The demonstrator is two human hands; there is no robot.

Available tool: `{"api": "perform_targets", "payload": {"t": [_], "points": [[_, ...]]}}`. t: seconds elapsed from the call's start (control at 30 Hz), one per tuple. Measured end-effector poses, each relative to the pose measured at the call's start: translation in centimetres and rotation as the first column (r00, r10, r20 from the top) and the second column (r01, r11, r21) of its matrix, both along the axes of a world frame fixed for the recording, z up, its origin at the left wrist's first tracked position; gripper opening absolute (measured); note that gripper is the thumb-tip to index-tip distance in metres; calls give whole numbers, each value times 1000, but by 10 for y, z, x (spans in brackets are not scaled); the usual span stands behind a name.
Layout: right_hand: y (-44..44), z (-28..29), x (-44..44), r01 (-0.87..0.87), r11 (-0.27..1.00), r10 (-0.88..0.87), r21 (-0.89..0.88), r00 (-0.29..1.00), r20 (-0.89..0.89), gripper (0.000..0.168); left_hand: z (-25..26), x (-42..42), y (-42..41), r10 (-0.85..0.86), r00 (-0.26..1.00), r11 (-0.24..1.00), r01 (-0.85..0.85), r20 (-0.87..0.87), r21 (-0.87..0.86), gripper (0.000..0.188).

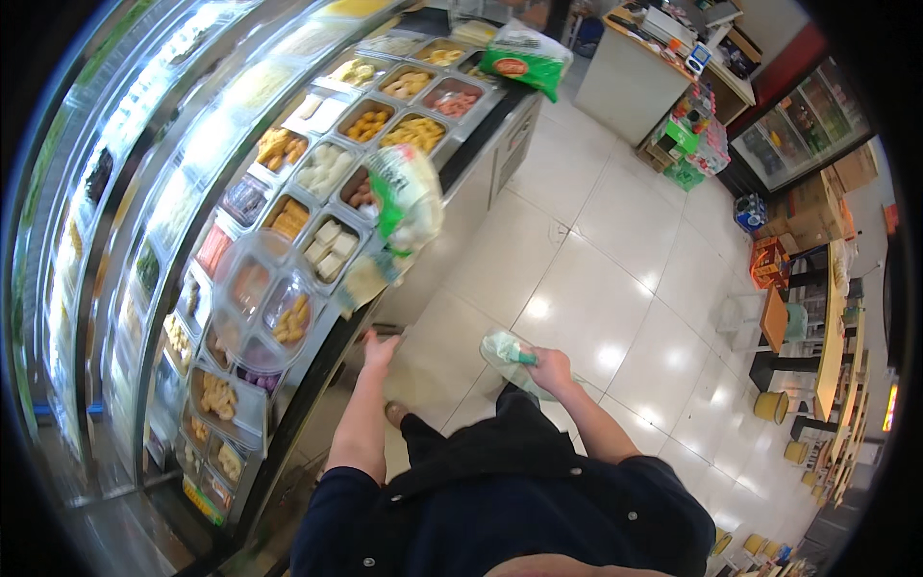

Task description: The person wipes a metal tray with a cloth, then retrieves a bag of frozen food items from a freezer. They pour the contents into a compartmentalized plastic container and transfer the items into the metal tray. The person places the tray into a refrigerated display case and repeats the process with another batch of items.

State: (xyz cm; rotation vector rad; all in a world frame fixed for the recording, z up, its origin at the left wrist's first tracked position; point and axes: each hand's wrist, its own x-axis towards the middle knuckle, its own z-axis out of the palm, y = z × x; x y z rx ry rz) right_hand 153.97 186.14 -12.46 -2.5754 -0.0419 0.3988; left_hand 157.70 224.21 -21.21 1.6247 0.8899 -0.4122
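My right hand (552,371) is closed around the green, bunched part of a translucent plastic bag (505,353), held over the floor. With its fingers apart, my left hand (379,349) is beside the dark edge of the food counter and appears to hold nothing. Beyond it, a white-and-green food bag (411,195) lies over the counter's edge, near a tray of white cubes (331,249). A round, clear divided lid or tray (263,299) rests over several food trays, with yellowish pieces (291,321) visible in one part.
A glass-fronted display case (180,166) runs along the left. Another green-and-white bag (525,58) lies at the counter's far end. A service desk (634,79) and drinks fridge (800,126) stand beyond the tiled floor. Tables (829,324) and stools (771,407) line the right.
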Motion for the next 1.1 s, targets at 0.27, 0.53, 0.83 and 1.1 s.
{"api": "perform_targets", "payload": {"t": [0.27, 0.53, 0.83, 1.1], "points": [[-175, -31, 28, 258, 966, -255, 12, 962, -96, 25, -49, 71, -23, 619, 776, 785, -610, -119, 107, 57], [-205, -74, 15, 411, 909, -400, 63, 906, -137, 25, -53, 74, -37, 670, 741, 681, -642, 57, 352, 70], [-190, -44, 76, 440, 839, -433, 319, 896, -96, 26, -65, -51, -178, 282, 956, 942, -260, -82, 213, 80], [-180, 36, 123, 494, 477, -487, 727, 837, -249, 23, 5, -57, -324, -735, 673, 560, 672, 83, -484, 66]]}}
